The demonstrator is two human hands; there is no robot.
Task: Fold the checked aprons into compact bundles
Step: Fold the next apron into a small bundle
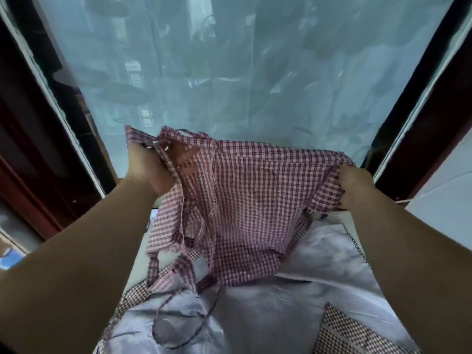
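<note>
Over the lilac cloth point(319, 290), left hand point(148, 169) and right hand point(355, 187) each have a grip bunching the checked apron point(242, 200) at its top corners; it should be pulled taut and level before folding.

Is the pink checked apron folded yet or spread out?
Spread: left hand and right hand hold the apron up, hanging open.

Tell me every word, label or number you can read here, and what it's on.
None can be read.
The pink checked apron, held by the left hand and the right hand, shows only its checks, no visible label.
The pale grey cloth beneath it carries no print.
Shapes behind the translucent pane are too blurred to read.
</note>
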